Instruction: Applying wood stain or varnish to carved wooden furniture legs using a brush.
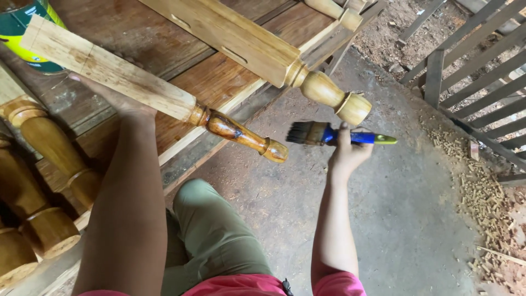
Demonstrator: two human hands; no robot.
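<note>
the right hand (346, 149) is closed round the blue handle of a brush (329, 134), fingers wrapped tight, thumb up along the side – the dark bristles point left, just short of the glossy tip of a turned leg (164, 98), not touching it. that leg lies across a wooden bench (219, 82), its square end pale and bare, its turned end wet and dark amber, jutting past the bench edge over the concrete floor (394, 219). the left hand (118, 98) is under the square part of the leg – the fingers are hidden behind the wood, so how far they close cannot be told. a second leg (263, 49) lies beyond, more legs (44, 181) at left, a green can (22, 27) in the top corner, wood chips (476, 186) at right
</note>
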